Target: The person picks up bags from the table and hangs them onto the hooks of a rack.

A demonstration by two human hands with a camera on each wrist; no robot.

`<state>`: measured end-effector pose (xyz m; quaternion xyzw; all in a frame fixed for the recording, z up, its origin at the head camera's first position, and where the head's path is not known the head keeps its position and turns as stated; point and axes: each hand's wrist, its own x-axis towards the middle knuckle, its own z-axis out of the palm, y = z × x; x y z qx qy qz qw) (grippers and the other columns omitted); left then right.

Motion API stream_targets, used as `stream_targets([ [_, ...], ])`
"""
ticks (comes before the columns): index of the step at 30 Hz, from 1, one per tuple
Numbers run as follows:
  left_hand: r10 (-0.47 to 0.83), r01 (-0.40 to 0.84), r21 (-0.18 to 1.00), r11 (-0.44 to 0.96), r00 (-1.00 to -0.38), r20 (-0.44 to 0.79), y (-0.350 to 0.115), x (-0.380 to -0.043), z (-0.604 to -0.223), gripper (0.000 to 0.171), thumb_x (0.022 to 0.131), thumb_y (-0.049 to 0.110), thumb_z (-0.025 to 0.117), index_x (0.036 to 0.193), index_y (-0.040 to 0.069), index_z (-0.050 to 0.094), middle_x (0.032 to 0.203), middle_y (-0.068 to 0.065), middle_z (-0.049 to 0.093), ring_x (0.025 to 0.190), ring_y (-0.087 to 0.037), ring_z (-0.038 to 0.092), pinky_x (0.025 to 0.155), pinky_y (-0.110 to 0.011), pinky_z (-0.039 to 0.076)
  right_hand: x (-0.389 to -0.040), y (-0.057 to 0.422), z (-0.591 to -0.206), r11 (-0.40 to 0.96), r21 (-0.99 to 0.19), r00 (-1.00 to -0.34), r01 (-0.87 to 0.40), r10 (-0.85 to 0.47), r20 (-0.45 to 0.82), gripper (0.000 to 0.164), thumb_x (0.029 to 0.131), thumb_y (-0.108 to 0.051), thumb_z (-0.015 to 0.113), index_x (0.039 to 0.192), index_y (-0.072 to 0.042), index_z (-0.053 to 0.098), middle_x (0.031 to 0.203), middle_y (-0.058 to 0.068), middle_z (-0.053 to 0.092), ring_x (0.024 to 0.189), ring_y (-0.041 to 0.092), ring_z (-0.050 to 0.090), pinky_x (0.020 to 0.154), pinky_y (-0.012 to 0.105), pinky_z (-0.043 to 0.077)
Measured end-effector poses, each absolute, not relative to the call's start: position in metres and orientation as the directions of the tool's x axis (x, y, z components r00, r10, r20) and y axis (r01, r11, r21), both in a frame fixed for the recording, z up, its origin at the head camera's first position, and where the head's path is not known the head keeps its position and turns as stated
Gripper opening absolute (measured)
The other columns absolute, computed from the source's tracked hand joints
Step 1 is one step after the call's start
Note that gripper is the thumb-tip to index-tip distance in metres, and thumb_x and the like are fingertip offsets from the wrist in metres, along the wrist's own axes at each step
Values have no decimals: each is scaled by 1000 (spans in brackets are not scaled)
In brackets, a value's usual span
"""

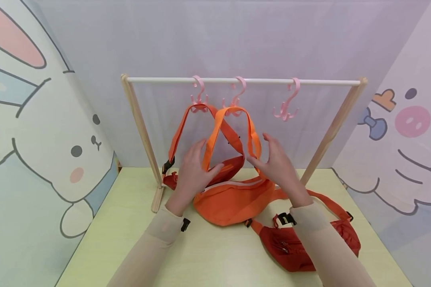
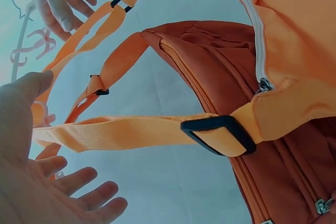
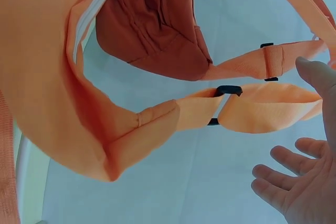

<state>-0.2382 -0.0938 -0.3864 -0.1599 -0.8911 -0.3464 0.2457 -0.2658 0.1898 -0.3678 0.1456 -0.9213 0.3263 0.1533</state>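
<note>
Orange bag (image 1: 233,205) hangs over the desk (image 1: 208,259), toward its back edge; its strap (image 1: 215,139) looks looped on the middle hook (image 1: 243,84), which presumably takes the weight. Left hand (image 1: 194,169) and right hand (image 1: 277,164) flank the strap, fingers loosely extended, gripping nothing. Rear red bag (image 1: 232,167) hangs from left hook (image 1: 201,85). Front red bag (image 1: 283,247) lies near desk's right edge. Bag contents hidden, can't tell.
</note>
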Motion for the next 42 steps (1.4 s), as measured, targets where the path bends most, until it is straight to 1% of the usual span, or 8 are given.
stream_targets([
  [4,120,465,502,729,-809,575,-97,-233,-387,90,91,49,82,160,9,42,156,-12,50,142,-34,47,113,-57,44,-260,199,-370,744,-550,-905,-381,-180,384,101,93,-54,78,168,-10,27,166,14,37,151,38,36,115,64,39],
  [8,139,486,438,757,-773,618,-100,-228,-390,88,89,46,84,157,5,47,152,-14,52,140,-34,48,111,-56,46,-253,206,-369,753,-538,-906,-379,-184,380,101,94,-56,77,168,-9,27,167,15,36,151,40,35,113,66,40],
  [14,175,505,356,787,-735,655,-105,-221,-396,86,88,47,85,152,0,51,149,-16,53,137,-35,49,112,-56,45,-243,219,-369,777,-514,-915,-364,-194,354,96,97,-47,77,167,-6,27,168,19,32,151,44,33,114,67,38],
  [19,190,528,322,786,-702,686,-107,-215,-402,84,87,46,87,147,-1,54,144,-17,56,133,-36,51,110,-55,46,-237,232,-373,788,-497,-915,-364,-204,348,91,98,-40,78,165,-2,30,165,24,35,149,47,34,114,69,36],
  [26,190,538,334,774,-700,689,-107,-206,-408,82,85,45,89,145,-1,56,141,-15,56,127,-33,52,101,-53,50,-236,258,-393,831,-452,-929,-324,-190,318,84,99,-34,77,162,1,33,160,29,38,143,50,39,109,71,40],
  [30,198,545,335,769,-701,685,-106,-200,-415,82,84,42,90,145,-1,56,140,-14,55,124,-32,53,98,-50,52,-236,271,-405,843,-449,-942,-297,-183,280,81,100,-30,77,160,4,34,158,33,38,140,53,40,108,72,39],
  [39,248,585,293,756,-670,700,-97,-184,-435,78,84,39,90,144,1,57,138,-15,59,125,-33,57,102,-49,54,-241,297,-430,871,-434,-967,-231,-159,197,79,98,-29,78,156,8,39,153,37,41,138,55,42,110,72,38],
  [42,269,591,285,755,-674,688,-93,-179,-441,78,83,38,91,143,2,59,137,-14,60,124,-32,58,100,-49,55,-244,304,-438,884,-420,-976,-206,-153,157,77,98,-28,78,154,10,41,149,38,45,134,55,47,107,71,41],
])
